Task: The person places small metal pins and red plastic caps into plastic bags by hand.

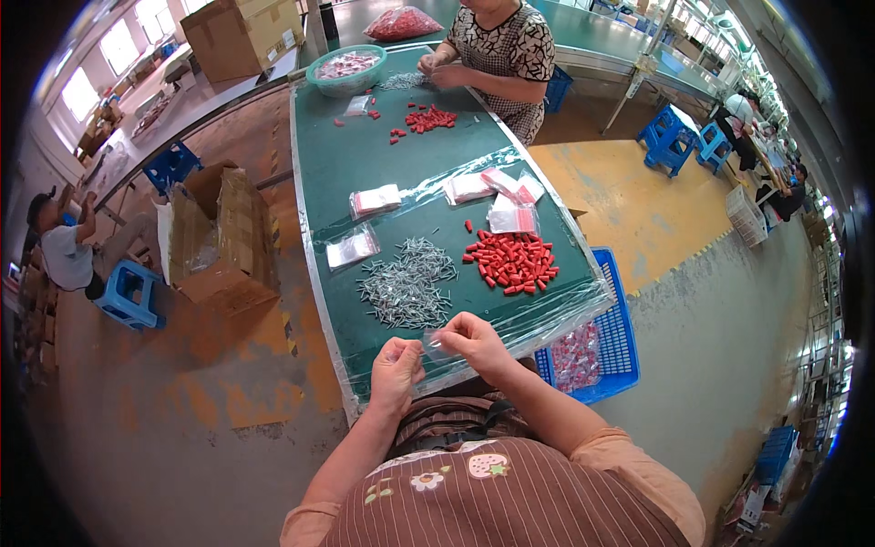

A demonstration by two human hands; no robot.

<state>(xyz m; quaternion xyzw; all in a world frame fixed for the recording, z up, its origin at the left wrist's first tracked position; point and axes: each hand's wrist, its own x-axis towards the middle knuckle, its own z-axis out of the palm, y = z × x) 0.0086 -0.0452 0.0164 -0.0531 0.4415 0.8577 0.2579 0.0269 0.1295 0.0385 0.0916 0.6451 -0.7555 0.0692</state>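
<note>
At the near edge of the green table (319,196), my two hands are close together with a small clear plastic bag (435,347) between them. My right hand (476,344) pinches the bag between thumb and fingers. My left hand (397,374) is closed at the bag's other side; its curled fingers hide most of its grip. Whether anything is inside the bag I cannot tell. Just beyond my hands lies a pile of grey metal screws (407,283). To its right is a heap of red plastic caps (512,262). Stacks of clear bags (375,200) lie farther back.
A blue basket (620,333) with filled bags stands below the table's right edge. Across the table a person (499,55) handles parts beside a bowl (348,87) of packed bags. An open cardboard box (223,237) and blue stools (132,294) stand at left.
</note>
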